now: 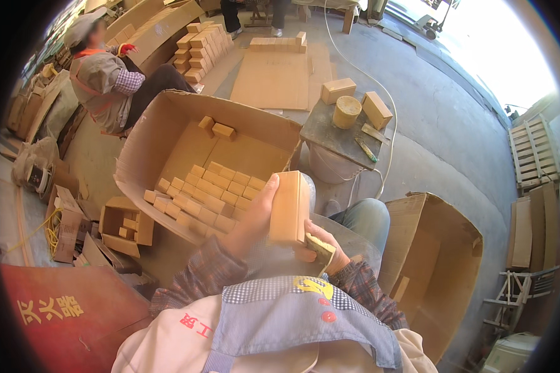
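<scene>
The left grip [256, 216] clasps the wooden block [286, 211] near the right edge of the cardboard box [261, 126]; the right grip [338, 241] holds a yellow-smeared tool [320, 249] beside it. A slack hold may drop the block; excess tool pressure may smear it.

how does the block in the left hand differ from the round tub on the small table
In shape, the block is long and flat-faced, the tub round. In place, the block is held up in the left hand, while the tub stands on the small table. In colour, the block is orange-tan, the tub duller yellow.
</scene>
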Available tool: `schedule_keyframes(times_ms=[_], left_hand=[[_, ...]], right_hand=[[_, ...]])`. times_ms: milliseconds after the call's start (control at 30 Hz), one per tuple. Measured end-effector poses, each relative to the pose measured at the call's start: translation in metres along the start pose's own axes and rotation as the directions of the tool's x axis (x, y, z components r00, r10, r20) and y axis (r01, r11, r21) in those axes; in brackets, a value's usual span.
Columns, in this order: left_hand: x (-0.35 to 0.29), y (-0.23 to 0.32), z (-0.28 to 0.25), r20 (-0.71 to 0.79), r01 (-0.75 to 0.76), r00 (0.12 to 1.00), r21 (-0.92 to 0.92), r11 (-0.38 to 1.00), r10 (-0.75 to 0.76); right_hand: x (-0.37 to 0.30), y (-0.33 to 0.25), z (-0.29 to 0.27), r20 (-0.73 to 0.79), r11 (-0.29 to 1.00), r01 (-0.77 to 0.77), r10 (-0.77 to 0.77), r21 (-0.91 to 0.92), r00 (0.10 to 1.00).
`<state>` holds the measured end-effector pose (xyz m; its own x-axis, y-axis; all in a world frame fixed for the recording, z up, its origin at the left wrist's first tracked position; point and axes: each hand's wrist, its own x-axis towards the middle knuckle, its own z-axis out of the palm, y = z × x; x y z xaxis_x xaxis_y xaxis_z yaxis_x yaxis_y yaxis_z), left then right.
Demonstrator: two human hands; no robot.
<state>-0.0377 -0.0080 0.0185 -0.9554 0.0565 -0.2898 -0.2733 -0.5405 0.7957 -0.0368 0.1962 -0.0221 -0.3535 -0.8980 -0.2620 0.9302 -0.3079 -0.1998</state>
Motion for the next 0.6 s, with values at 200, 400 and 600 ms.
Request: schedule_keyframes(times_ms=[200, 400, 600], left_hand=[[-0.020, -0.015, -0.005, -0.065, -0.086, 0.992, 0.256, 0.963, 0.106], [0.000, -0.011, -0.044, 0.033, 0.084, 0.996, -0.486, 0.870, -0.078], [0.022, -0.010, -0.081, 0.022, 0.124, 0.987, -0.745, 0.655, -0.161]], right_hand=[[0.013, -0.011, 0.030, -0.362, 0.671, 0.153, -0.561, -0.726, 0.744], [0.013, -0.023, 0.043, -0.161, 0.359, 0.111, -0.647, -0.927, 0.746], [-0.005, -0.055, 0.032, -0.297, 0.549, 0.154, -0.643, -0.821, 0.706]])
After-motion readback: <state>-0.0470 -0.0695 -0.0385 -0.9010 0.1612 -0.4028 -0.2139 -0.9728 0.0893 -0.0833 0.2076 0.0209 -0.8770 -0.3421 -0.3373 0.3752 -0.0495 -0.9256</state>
